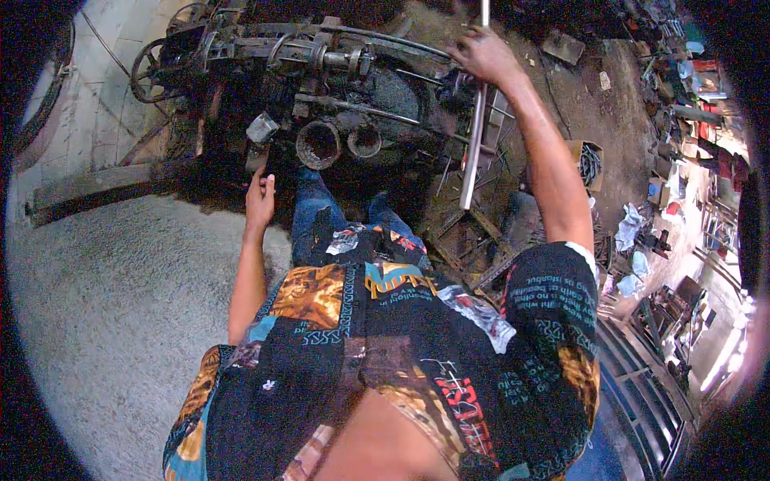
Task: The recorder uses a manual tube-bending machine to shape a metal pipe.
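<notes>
My right hand [485, 56] reaches far forward, its fingers curled round a long shiny metal tube [473, 152]. The tube slants down toward me at the right side of a dark, greasy machine [385, 88]. On the left, my left hand [260, 202] is raised at the machine's near edge with thumb and fingers bent. Its fingertips meet a dark part below a pale grey metal block [261, 128]; what they grip is hard to make out. Two round open pipe ends [319, 145] face me between my hands.
A spoked handwheel [148, 72] stands at the machine's far left. Thin rods and an angled metal frame [469, 248] lie right of my legs. Further right are a cardboard box [588, 163] of metal pieces and cluttered scrap. Rough grey concrete [136, 321] spreads at the left.
</notes>
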{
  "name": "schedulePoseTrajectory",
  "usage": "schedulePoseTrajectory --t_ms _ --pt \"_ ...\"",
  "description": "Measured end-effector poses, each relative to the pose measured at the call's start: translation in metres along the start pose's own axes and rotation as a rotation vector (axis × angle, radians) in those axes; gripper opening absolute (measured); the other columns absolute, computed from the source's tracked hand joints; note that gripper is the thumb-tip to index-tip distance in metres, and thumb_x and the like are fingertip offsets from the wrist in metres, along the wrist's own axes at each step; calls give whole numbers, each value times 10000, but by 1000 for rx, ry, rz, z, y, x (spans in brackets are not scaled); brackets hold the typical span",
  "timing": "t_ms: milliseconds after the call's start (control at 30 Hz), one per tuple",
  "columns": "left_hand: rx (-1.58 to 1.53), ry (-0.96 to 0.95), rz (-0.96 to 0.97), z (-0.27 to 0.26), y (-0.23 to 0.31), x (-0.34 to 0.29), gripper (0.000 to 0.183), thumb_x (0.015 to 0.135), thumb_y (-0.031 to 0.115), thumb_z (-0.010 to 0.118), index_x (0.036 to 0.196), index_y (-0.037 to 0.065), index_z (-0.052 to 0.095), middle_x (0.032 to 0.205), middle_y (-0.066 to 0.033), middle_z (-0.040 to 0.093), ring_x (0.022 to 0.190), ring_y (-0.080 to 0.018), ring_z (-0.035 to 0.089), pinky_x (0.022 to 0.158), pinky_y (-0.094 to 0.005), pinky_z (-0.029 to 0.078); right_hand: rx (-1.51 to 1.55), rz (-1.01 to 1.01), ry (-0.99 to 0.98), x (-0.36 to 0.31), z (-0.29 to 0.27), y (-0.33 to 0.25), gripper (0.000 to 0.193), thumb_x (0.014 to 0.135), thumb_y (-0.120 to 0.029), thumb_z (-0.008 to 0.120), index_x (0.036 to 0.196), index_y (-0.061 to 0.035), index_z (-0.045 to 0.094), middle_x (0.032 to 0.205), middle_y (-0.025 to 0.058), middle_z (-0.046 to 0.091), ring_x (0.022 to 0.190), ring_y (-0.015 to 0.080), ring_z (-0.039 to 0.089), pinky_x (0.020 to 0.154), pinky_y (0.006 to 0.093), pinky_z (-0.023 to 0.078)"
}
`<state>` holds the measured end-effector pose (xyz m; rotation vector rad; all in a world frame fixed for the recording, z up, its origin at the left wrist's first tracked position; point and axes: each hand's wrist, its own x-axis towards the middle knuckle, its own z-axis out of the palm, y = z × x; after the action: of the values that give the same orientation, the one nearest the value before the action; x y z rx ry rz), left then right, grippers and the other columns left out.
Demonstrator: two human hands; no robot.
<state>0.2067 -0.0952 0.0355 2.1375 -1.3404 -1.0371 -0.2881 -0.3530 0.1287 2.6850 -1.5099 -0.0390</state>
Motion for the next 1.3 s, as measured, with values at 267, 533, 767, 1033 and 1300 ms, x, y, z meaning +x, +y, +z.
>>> schedulePoseTrajectory --t_ms 267,533,767,1033,1300 --pt "25 30 -20 2 1 -9 531 925 354 542 1304 -7 455 882 -74 585 731 -136 570 655 -274 462 263 63 81 -73 -18 -4 404 923 -368 481 1215 -103 567 1238 118 556 1243 288 442 1054 466 325" --pt "-37 -333 333 70 137 -8 484 899 345 575 1201 -31 531 980 -178 648 865 -244 637 772 -330 493 416 32 190 -60 -9 30 686 727 57 475 1364 -191 411 1373 118 429 1243 329 426 1057 381 358" --pt "-359 -832 172 168 269 -40 582 871 448 602 1184 -34 517 951 -118 630 852 -168 606 754 -306 492 79 -4 95 -8 -21 85 381 768 -160 601 1148 -126 608 1281 146 491 1212 355 424 997 460 367" --pt "-866 -1104 -486 198 295 -75 296 906 374 583 883 91 498 623 21 430 499 -101 426 462 -277 394 -245 -301 143 43 -3 100 130 663 -178 615 760 -104 660 974 53 602 1050 281 525 981 411 394" --pt "140 -813 114 130 283 -11 520 884 445 579 659 -23 556 511 -113 494 451 -208 500 465 -391 397 -235 24 108 -17 53 134 230 702 -301 643 688 -72 642 714 80 607 733 232 585 720 384 482"
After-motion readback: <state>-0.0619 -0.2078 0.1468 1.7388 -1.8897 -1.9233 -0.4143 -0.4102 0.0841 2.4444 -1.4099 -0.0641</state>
